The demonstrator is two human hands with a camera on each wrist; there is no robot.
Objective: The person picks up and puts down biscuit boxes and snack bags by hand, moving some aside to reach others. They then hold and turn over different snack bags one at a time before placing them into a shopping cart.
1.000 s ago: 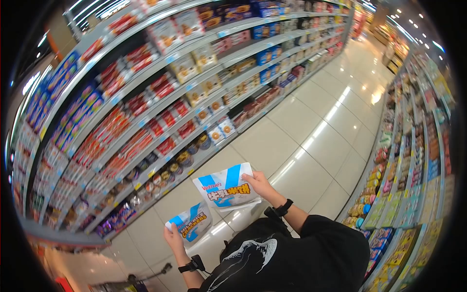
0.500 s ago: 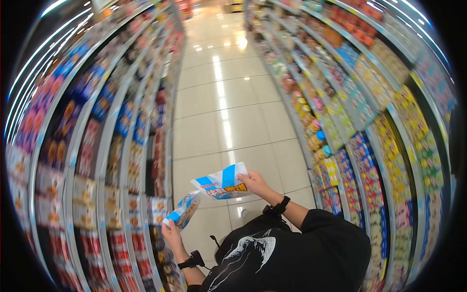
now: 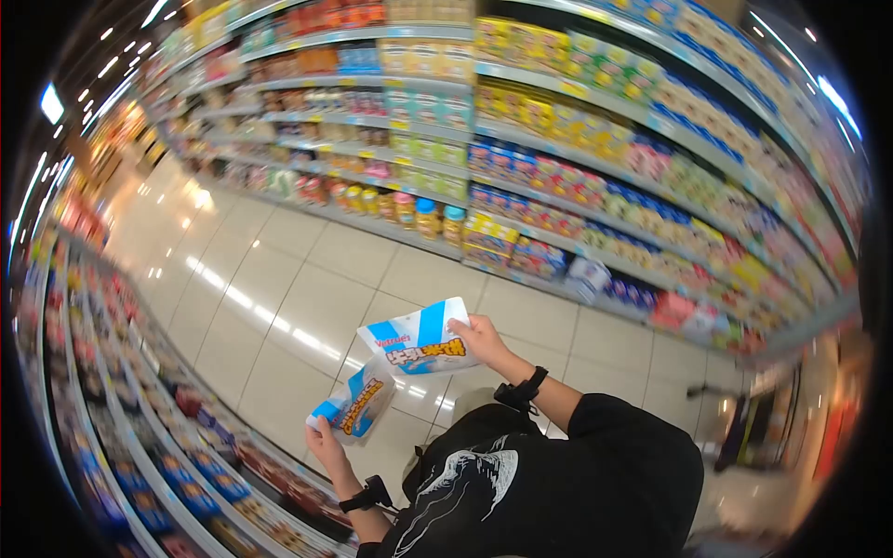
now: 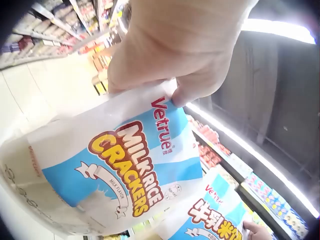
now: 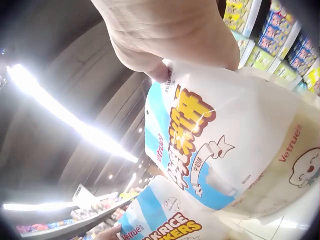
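Note:
My left hand point(image 3: 327, 454) pinches the edge of a white and blue bag of milk rice crackers point(image 3: 358, 405). In the left wrist view that bag point(image 4: 65, 185) shows an English label, with the thumb at its top edge. A second bag of rice crackers point(image 3: 414, 325), with Chinese lettering, is gripped at its right edge by my right hand point(image 3: 486, 342). Its front point(image 5: 245, 130) fills much of the right wrist view, the thumb near the upper corner. Both bags are held up over the floor, side by side and overlapping slightly in the head view.
Tall shelves point(image 3: 521, 251) packed with cans, jars and boxes run along the far side of the aisle. More shelves point(image 3: 139, 418) stand at the lower left. Glossy tiled floor point(image 3: 307, 251) lies between them. A dark cart point(image 3: 744, 423) stands at the right.
My view has swung right, from the left shelves past the aisle to the opposite shelves. Both bags have stayed in my hands; the left one tilted edge-on midway and now faces me more.

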